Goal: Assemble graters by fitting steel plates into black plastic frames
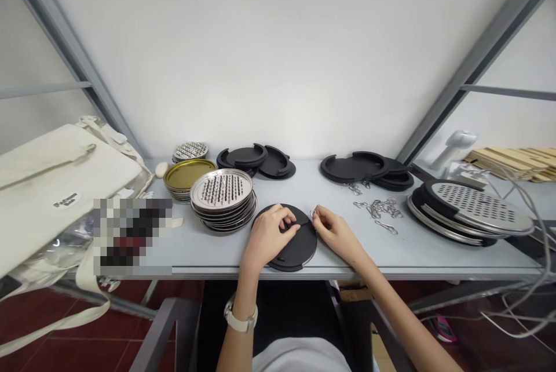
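A black round disc [299,244] with a raised rim lies at the table's front edge. My left hand [271,236] rests over its left side, with thumb and fingers pinched near a thin dark strip; what they grip is too small to make out. At the disc's right edge, my right hand [332,230] pinches a small metal clip [313,214]. Several similar metal clips [382,208] lie loose to the right. Left of the disc stands a stack of round metal graters [222,189].
Gold-coloured round lids [190,174] are stacked behind the graters. Black rimmed discs [354,168] lie along the wall, with more black discs [243,156] further left. Large graters [482,204] are piled at right. A white bag [65,181] occupies the left end; cables [542,244] hang at right.
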The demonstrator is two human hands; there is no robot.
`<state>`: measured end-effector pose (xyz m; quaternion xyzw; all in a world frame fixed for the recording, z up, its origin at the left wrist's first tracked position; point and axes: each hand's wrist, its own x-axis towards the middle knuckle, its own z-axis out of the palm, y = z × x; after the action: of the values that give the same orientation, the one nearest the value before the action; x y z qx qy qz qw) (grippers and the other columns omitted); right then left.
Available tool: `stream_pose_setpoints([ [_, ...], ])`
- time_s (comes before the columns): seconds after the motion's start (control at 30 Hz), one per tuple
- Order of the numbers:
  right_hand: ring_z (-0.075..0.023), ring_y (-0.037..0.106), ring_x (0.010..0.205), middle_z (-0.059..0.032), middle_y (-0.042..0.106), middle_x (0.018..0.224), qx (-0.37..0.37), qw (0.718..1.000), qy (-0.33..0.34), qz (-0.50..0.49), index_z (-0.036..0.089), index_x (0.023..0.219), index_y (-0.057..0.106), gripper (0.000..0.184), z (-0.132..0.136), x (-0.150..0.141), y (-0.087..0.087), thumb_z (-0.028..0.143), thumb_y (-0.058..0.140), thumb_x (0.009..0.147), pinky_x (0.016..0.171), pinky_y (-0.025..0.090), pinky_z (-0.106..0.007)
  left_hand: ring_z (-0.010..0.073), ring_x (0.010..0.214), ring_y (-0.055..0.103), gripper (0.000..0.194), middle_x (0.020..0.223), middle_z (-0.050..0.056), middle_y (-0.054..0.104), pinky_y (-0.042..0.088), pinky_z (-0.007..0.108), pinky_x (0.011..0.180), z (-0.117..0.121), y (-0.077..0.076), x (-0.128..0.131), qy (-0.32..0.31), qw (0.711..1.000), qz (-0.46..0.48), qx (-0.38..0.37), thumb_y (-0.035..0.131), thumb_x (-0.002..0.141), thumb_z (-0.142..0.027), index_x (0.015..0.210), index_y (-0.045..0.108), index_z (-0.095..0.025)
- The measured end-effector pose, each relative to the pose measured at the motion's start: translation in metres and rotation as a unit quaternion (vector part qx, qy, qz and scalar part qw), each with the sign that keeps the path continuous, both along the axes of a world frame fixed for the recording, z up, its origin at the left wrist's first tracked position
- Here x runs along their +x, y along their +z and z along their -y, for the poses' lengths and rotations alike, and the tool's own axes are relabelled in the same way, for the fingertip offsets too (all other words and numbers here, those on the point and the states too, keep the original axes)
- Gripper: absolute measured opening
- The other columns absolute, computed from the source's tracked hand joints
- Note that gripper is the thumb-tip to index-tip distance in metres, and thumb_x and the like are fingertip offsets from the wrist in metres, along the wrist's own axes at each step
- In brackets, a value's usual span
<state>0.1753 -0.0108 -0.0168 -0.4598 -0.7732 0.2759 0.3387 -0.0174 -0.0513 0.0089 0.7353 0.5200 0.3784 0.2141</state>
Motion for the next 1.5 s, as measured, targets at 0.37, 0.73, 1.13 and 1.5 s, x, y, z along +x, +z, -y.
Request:
stream_pose_setpoints([
  [0.37,-0.0123,0.040,0.054,0.0051,0.039,0.058,0.013,0.998,0.009,0.055,0.022,0.070,0.037,0.030,-0.0001,-0.0007,0.0027,0.036,0.035,0.096,0.056,0.029,-0.025,0.0124,0.072,0.056,0.003,0.085,-0.002,0.059,0.044,0.026,0.071,0.0007,0.0013,-0.0010,-0.026,1.000,-0.002,-0.012,0.063,0.081,-0.023,0.084,0.062,-0.022],
  [0.73,-0.0103,0.034,0.052,0.0062,0.033,0.055,0.007,0.997,0.015,0.074,0.021,0.065,0.031,0.031,0.0008,0.0006,0.0018,0.032,0.039,0.093,0.053,0.026,-0.024,0.0113,0.073,0.055,0.005,0.086,-0.004,0.060,0.043,0.025,0.071,0.0004,-0.0001,-0.0016,-0.022,1.000,-0.013,-0.008,0.064,0.081,-0.022,0.085,0.061,-0.023],
  [1.13,-0.0108,0.036,0.051,0.0059,0.035,0.054,0.017,0.997,0.013,0.079,0.021,0.065,0.033,0.031,0.0006,0.0006,0.0017,0.033,0.037,0.093,0.053,0.027,-0.024,0.0113,0.072,0.055,0.004,0.086,-0.004,0.060,0.043,0.025,0.072,0.0014,-0.0005,-0.0017,-0.020,1.000,-0.008,-0.009,0.064,0.082,-0.023,0.084,0.061,-0.023],
  [1.5,-0.0104,0.035,0.049,0.0062,0.034,0.053,0.026,0.996,0.010,0.085,0.021,0.064,0.032,0.031,0.0016,0.0006,0.0019,0.032,0.037,0.092,0.052,0.026,-0.024,0.0119,0.072,0.056,0.003,0.086,-0.003,0.061,0.044,0.026,0.072,0.0005,-0.0015,0.0001,-0.010,1.000,-0.001,-0.008,0.064,0.081,-0.024,0.083,0.062,-0.023],
])
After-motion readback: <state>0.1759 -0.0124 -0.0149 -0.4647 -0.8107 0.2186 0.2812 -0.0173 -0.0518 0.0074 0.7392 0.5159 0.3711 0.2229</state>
